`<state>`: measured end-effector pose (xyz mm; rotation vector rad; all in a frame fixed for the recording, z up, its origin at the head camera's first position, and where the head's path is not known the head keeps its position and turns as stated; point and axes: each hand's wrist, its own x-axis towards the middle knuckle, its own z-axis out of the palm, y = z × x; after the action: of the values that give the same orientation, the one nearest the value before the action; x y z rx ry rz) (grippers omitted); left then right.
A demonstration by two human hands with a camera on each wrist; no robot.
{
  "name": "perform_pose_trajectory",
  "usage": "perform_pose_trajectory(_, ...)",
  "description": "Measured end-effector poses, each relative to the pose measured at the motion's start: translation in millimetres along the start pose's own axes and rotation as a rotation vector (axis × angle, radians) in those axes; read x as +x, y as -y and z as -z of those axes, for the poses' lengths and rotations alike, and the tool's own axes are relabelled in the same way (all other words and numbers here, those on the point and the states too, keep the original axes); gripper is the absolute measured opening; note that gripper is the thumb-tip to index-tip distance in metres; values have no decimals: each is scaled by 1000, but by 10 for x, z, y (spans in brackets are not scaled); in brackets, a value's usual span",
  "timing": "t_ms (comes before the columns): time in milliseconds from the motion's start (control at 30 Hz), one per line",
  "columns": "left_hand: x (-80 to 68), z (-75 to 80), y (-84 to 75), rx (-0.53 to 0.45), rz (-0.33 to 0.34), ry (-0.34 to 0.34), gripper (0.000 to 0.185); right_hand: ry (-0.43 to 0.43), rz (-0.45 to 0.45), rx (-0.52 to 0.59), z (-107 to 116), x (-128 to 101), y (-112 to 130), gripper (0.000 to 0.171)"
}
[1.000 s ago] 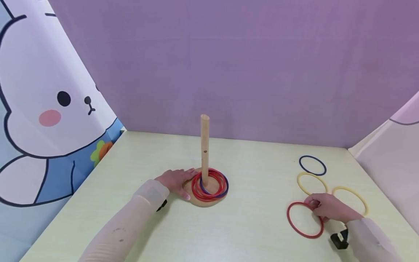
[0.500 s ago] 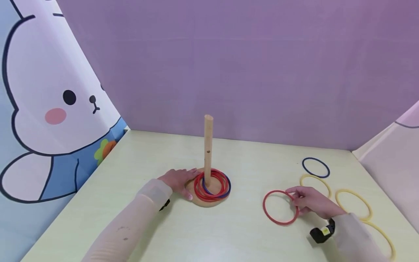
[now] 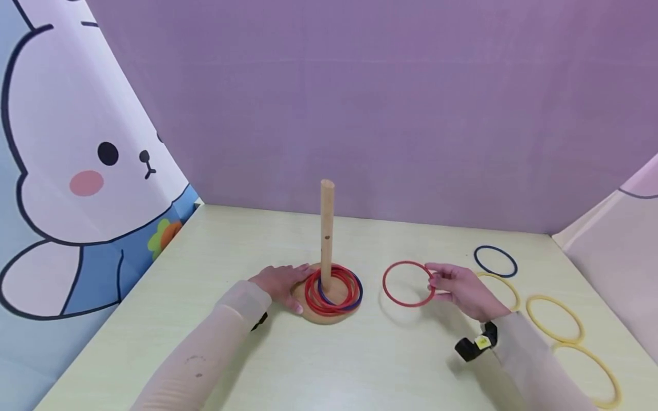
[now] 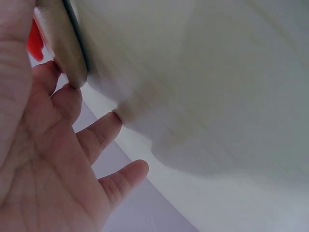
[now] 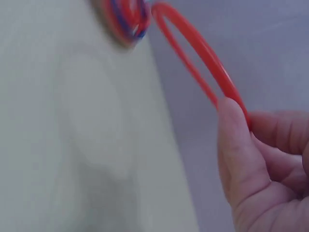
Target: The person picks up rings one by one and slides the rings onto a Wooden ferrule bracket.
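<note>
Between thumb and fingers, my right hand (image 3: 465, 290) pinches the right edge of a red ring (image 3: 384, 285), which hangs above the table with its shadow below. In the right wrist view the red ring (image 5: 210, 60) tilts up from the thumb and forefinger. My left hand (image 3: 280, 285) rests at the left side of a round wooden base (image 3: 320, 319), fingers spread. Its fingertips touch the base's edge (image 4: 72, 58) in the left wrist view. From the base rises an upright wooden peg (image 3: 327, 228). Several red rings (image 3: 311, 302) and a blue ring (image 3: 361, 294) lie around its foot.
On the table's right side lie a blue ring (image 3: 478, 262) and yellow rings, one (image 3: 532, 317) near another (image 3: 612, 379) toward the front. A further yellow ring (image 3: 516, 294) is partly behind the right hand. A purple cloth (image 3: 411, 114) stands behind the table.
My right hand has lifted the red ring off the table and carried it left and away from me, toward the peg. The left hand has stayed at the base.
</note>
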<state>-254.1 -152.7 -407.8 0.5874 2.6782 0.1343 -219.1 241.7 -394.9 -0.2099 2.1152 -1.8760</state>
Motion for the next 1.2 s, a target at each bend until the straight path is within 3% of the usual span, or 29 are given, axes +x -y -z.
perform_pose_trajectory(233, 38, -13, 10, -13, 10, -3, 95, -31, 79, 145, -159, 24, 377, 28)
perform_pose_trajectory(400, 38, -1, -3, -20, 14, 7, 95, -20, 104, 188, -277, 12, 661, 36)
perform_pose_trajectory(800, 3, 9, -8, -6, 2, 7, 94, -34, 157, 251, -459, -82, 1284, 28)
perform_pose_trajectory(1200, -3, -16, 6, 3, -10, -15, 94, -36, 344, 479, -638, -148, 1679, 22)
